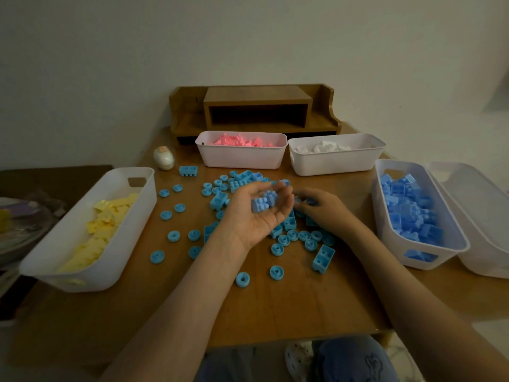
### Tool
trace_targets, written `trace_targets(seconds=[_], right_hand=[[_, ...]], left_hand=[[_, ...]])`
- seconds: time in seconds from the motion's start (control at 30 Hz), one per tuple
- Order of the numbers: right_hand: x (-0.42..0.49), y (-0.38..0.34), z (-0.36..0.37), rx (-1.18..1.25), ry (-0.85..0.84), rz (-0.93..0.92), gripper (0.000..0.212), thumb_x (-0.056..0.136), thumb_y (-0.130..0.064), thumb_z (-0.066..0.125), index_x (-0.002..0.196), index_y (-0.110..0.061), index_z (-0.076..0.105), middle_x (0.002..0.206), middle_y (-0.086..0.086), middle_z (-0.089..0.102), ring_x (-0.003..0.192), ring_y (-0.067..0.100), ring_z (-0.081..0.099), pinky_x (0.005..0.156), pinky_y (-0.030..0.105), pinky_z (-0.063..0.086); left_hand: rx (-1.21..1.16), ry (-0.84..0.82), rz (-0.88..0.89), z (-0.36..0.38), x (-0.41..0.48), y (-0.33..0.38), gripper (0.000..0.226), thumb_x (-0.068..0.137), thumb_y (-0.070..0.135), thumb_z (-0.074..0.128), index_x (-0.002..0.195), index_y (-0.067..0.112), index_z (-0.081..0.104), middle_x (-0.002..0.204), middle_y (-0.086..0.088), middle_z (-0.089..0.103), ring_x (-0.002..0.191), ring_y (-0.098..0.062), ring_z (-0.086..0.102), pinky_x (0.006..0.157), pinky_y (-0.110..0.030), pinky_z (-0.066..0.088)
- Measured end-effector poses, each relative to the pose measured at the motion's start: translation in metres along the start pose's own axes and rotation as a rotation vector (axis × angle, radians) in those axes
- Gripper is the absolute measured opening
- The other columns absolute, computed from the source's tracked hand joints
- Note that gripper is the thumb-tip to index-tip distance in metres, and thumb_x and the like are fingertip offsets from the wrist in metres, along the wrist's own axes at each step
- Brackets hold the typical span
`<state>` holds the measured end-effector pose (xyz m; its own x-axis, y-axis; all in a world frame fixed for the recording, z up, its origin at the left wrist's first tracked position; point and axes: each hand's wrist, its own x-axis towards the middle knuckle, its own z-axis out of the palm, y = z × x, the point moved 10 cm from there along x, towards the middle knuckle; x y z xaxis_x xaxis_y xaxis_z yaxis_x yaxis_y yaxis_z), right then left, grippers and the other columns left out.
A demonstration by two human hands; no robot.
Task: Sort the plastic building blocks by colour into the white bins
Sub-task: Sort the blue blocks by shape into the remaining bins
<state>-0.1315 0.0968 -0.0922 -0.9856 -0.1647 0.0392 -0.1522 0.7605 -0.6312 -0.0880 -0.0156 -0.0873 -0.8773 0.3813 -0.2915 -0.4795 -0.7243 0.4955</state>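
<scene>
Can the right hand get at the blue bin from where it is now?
Probably yes. The right hand rests on the loose blocks, and the blue bin stands just to its right, open-topped, with nothing between them.

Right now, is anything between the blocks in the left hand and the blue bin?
Only the right hand, low over the loose pile. The left hand cups periwinkle blocks; carried above it, their way to the blue bin looks clear.

The left hand (259,213) is lying palm up over the wooden table (303,304), cupping periwinkle plastic studded blocks (263,202). The right hand (321,209) is reaching among scattered light blue plastic blocks and round pieces (276,272) beside it at the table's middle.
</scene>
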Motion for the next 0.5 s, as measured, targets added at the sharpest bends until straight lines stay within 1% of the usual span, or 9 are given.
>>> trace_targets(seconds=[0.07,0.1,0.17,0.23,0.3,0.37,0.43,0.47,0.5], right_hand=[[0.000,0.000,-0.002,-0.014,0.040,-0.014,0.019,0.094,-0.031,0.050,0.113,-0.031,0.055,0.110,-0.008,0.053,0.104,0.011,0.051,0.079,0.021,0.041],[0.000,0.001,-0.006,-0.016,0.095,-0.019,0.014,0.093,-0.032,0.051,0.106,-0.029,0.056,0.107,-0.007,0.053,0.100,0.011,0.052,0.071,0.017,0.039],[-0.001,0.002,-0.015,0.017,0.213,-0.017,0.007,0.093,-0.031,0.052,0.097,-0.026,0.055,0.102,-0.004,0.054,0.092,0.010,0.052,0.064,0.013,0.036],[-0.004,0.000,-0.021,0.098,0.280,-0.021,0.010,0.094,-0.030,0.050,0.095,-0.022,0.055,0.096,-0.003,0.056,0.086,0.008,0.051,0.064,0.015,0.037],[-0.008,-0.002,-0.027,0.237,0.322,0.002,0.014,0.096,-0.031,0.046,0.096,-0.020,0.055,0.090,-0.005,0.055,0.081,0.007,0.051,0.065,0.016,0.038],[-0.012,0.004,-0.029,0.555,0.322,0.074,0.020,0.097,-0.034,0.043,0.095,-0.019,0.056,0.082,-0.005,0.054,0.072,0.007,0.049,0.064,0.019,0.038],[-0.012,0.012,-0.020,1.027,0.248,0.168,0.027,0.097,-0.037,0.043,0.095,-0.015,0.057,0.076,-0.001,0.053,0.062,0.008,0.047,0.059,0.020,0.039],[-0.012,0.013,-0.013,1.283,0.204,0.212,0.029,0.096,-0.037,0.044,0.095,-0.012,0.057,0.075,0.001,0.053,0.060,0.008,0.047,0.056,0.019,0.041],[-0.013,0.012,-0.007,1.507,0.162,0.260,0.030,0.096,-0.037,0.045,0.096,-0.009,0.057,0.076,0.003,0.056,0.058,0.008,0.049,0.052,0.018,0.043]], left_hand=[[-0.021,-0.025,-0.006,0.002,-0.001,0.000,0.022,0.090,0.001,0.042,0.098,-0.008,0.059,0.090,-0.022,0.063,0.082,-0.026,0.064,0.068,-0.037,0.059],[-0.039,-0.024,-0.010,0.002,-0.002,0.000,0.024,0.088,-0.001,0.040,0.101,-0.008,0.058,0.094,-0.023,0.063,0.081,-0.026,0.064,0.066,-0.036,0.059],[-0.037,-0.006,-0.016,0.000,-0.002,0.000,0.024,0.087,-0.004,0.040,0.101,-0.007,0.059,0.095,-0.023,0.061,0.067,-0.020,0.061,0.054,-0.025,0.056],[0.025,0.015,-0.019,-0.003,-0.002,0.000,0.018,0.088,-0.001,0.042,0.094,-0.003,0.059,0.085,-0.016,0.061,0.049,-0.009,0.048,0.041,-0.013,0.043],[0.054,0.021,-0.010,-0.005,0.001,0.001,0.013,0.090,0.005,0.045,0.094,0.000,0.057,0.073,-0.011,0.061,0.042,-0.006,0.039,0.034,-0.011,0.033],[0.027,0.034,0.012,-0.008,0.003,0.004,0.012,0.090,0.008,0.048,0.098,0.002,0.054,0.070,-0.011,0.061,0.040,-0.006,0.040,0.034,-0.012,0.033],[-0.011,0.040,0.022,-0.009,0.004,0.005,0.015,0.091,0.012,0.050,0.099,0.000,0.055,0.077,-0.015,0.061,0.044,-0.010,0.049,0.037,-0.013,0.041],[-0.037,0.030,0.017,-0.007,0.003,0.005,0.018,0.092,0.013,0.051,0.099,-0.003,0.056,0.084,-0.018,0.060,0.051,-0.014,0.056,0.041,-0.016,0.047],[-0.067,0.015,0.013,-0.006,0.003,0.005,0.022,0.092,0.015,0.051,0.100,-0.006,0.056,0.093,-0.021,0.060,0.061,-0.019,0.062,0.046,-0.022,0.054]])
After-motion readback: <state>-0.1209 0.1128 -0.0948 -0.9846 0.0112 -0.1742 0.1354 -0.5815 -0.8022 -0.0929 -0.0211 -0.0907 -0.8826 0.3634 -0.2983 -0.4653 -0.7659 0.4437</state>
